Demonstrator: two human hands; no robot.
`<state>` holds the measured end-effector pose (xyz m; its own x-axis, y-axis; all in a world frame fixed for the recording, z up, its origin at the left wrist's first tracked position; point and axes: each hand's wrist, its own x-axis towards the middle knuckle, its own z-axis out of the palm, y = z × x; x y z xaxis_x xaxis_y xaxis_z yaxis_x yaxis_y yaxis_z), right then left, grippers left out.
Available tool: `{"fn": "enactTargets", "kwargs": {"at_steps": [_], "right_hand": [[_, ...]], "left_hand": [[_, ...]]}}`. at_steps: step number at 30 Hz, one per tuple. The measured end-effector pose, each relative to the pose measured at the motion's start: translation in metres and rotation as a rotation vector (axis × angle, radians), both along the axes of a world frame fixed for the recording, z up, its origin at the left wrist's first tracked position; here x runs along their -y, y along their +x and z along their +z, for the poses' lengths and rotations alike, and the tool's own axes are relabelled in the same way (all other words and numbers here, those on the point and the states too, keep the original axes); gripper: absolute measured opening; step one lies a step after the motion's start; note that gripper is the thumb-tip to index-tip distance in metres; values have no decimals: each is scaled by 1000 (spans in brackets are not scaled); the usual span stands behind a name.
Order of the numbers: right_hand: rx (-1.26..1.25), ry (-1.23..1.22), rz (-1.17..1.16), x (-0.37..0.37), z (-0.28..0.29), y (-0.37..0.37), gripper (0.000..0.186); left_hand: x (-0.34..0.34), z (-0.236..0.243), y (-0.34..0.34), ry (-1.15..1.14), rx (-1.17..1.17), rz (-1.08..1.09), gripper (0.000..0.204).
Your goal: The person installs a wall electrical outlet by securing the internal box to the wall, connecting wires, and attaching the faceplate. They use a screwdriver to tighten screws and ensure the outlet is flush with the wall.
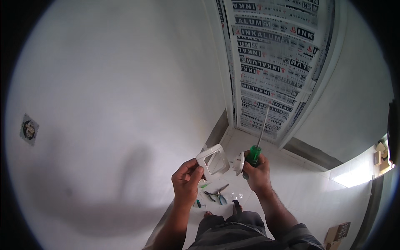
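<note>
Between thumb and fingers, my left hand (186, 177) holds a white square socket frame (199, 157) with an open middle. My right hand (259, 171) is closed around a screwdriver (253, 153) with a green handle, its long metal shaft pointing up and away. The same hand pinches a small white round socket cover (238, 163) by thumb and fingers, just right of the frame and apart from it. On the wall at the far left sits an uncovered socket insert (29, 129) with a metal mounting plate.
Pliers (221, 198) and other hand tools lie on the tiled floor near my feet, beside a clear plastic bag (237, 196). A door (266, 62) wrapped in printed film stands ahead. Cardboard boxes (336, 235) lie at the lower right.
</note>
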<state>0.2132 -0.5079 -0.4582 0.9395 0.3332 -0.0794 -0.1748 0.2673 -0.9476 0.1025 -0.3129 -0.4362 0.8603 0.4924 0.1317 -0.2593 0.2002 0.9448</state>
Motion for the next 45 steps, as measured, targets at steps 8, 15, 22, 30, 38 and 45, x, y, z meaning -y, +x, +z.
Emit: {"fn": "enactTargets", "kwargs": {"at_steps": [8,15,22,30,38,45], "right_hand": [[963,-215,104,-3,56,14,29],[1016,-280,242,1,75,18,32],[1050,-281,247,-4,86,12,29],[815,-177,117,-4,75,12,27],[-65,79,258,-19,42,-27,31],[-67,30,325,-46,44,-41,34]], "left_hand": [[18,26,-8,44,-33,-52,30],[28,37,-15,49,-49,-51,29],[31,32,-19,24,-20,-38,29],[32,25,-20,-184,7,28,28],[32,16,-23,-272,112,114,29],[8,36,-52,-114,-20,102,35]]}}
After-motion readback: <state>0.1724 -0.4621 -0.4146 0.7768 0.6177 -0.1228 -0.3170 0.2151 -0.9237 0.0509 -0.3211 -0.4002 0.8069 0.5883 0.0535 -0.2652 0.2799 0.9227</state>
